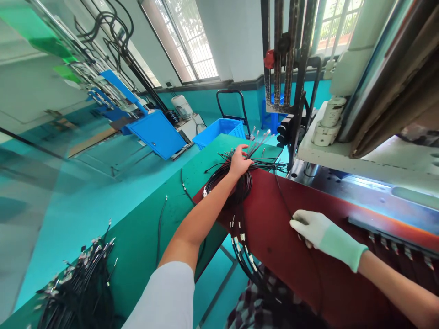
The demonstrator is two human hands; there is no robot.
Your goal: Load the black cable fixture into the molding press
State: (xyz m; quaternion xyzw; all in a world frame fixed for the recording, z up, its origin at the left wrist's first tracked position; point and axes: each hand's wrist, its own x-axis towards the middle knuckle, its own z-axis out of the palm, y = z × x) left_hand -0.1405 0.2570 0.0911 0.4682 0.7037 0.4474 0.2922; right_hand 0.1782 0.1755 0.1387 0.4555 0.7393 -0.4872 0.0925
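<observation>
My bare left hand (241,161) is stretched out over a coiled bundle of black cables (245,187) at the corner where the green and red tabletops meet. Its thumb and fingers are apart, close to the upright cable ends with pale tips (255,142). My right hand (313,230), in a white and mint-green glove, is closed over the red tabletop (270,214). Between its thumb and fingers runs a thin black cable (281,194), which goes up toward the bundle. White-tipped cable ends (242,237) hang over the red table's near edge.
A pile of black cables (80,288) lies on the green table (137,237) at lower left. Along the right stands a press machine (343,187), with a dark bar holding several cable ends (394,235) before it. A blue crate (219,130) and a trolley handle are behind.
</observation>
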